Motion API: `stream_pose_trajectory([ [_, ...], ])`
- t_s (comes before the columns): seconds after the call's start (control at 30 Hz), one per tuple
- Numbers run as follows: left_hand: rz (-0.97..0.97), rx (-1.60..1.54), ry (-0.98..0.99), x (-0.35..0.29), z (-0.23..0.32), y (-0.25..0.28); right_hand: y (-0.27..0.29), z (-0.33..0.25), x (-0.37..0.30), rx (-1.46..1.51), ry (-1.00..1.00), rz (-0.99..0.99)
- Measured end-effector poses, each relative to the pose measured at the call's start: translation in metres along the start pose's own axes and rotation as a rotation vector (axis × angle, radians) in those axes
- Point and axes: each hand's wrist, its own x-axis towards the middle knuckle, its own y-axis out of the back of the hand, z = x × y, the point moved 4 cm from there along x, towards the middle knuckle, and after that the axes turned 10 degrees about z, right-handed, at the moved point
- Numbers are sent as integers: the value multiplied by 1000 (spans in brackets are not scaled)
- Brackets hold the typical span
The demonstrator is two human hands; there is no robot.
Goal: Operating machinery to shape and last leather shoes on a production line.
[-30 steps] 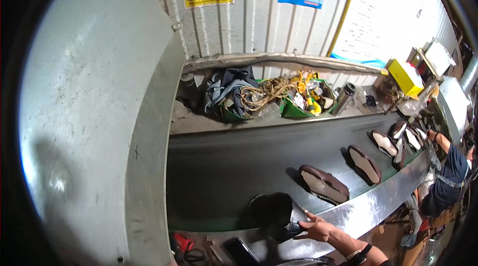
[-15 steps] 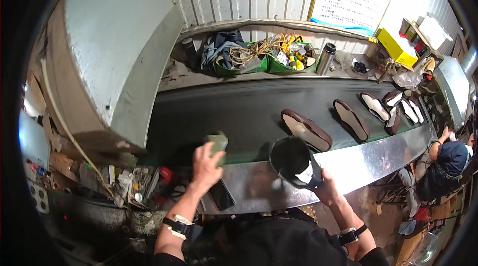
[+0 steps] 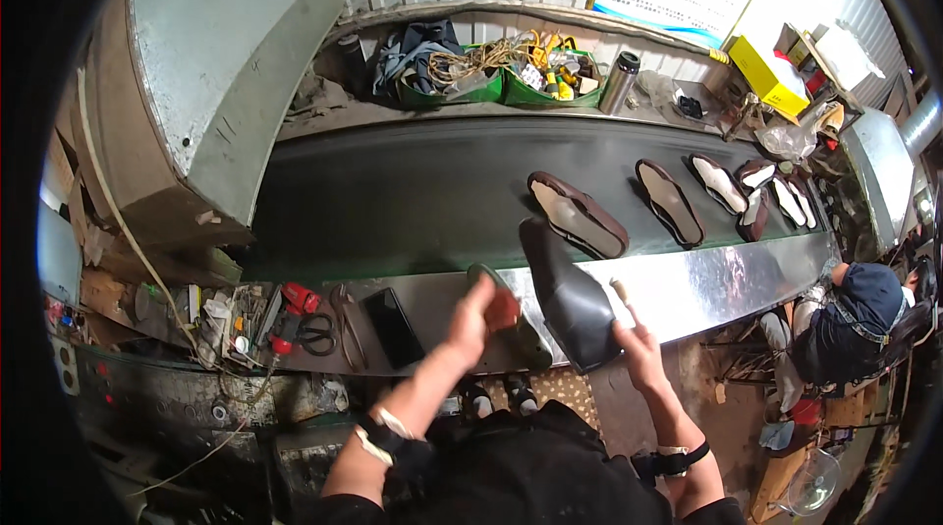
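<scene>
My right hand point(image 3: 640, 350) grips a black ankle boot point(image 3: 575, 307) by its right edge. A white piece point(image 3: 611, 305) shows along the boot near my fingers. Closed round a long olive-green piece shaped like a shoe last point(image 3: 528, 340) is my left hand point(image 3: 474, 317), just left of the boot; motion blurs its outline. Both things are held over the metal ledge point(image 3: 707, 284). Beyond the ledge, brown shoes lie on the dark conveyor belt point(image 3: 393, 196), the nearest brown shoe point(image 3: 580, 216) with its pale underside up.
Left on the ledge lie a black phone point(image 3: 393, 327), pincers point(image 3: 347, 327), scissors point(image 3: 316, 334) and a red tool point(image 3: 295, 314). A large metal housing point(image 3: 231, 63) covers the belt's left end. Green bins point(image 3: 550, 93) and a steel flask point(image 3: 620, 83) stand behind. A co-worker point(image 3: 855, 324) sits at right.
My left hand has moved right with the green piece, close to the boot. My right hand has turned the boot so its side shows instead of its opening. The view has shifted downward.
</scene>
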Motion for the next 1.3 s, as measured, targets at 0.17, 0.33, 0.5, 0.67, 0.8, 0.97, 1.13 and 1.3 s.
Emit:
stream_pose_trajectory([
  [0.17,93,123,191,48,24,21,-45,21,-52,-905,686,-457],
  [0.33,433,725,-297,91,19,45,-69,78,-59,-1084,848,-503],
  [0.5,728,1077,-776,101,26,41,-62,113,-28,-731,649,-80],
  [0.67,637,1091,-400,85,5,37,-42,123,-23,-576,396,-172],
  [0.8,600,932,-93,55,-27,42,-8,111,-49,-544,214,-338],
  [0.97,764,1293,-320,43,-45,-13,9,122,-51,-615,335,-358],
  [1.13,856,1102,-395,44,-42,7,11,131,-42,-521,215,-339],
  [1.3,842,738,-389,1,-29,26,3,93,-43,-323,200,-626],
])
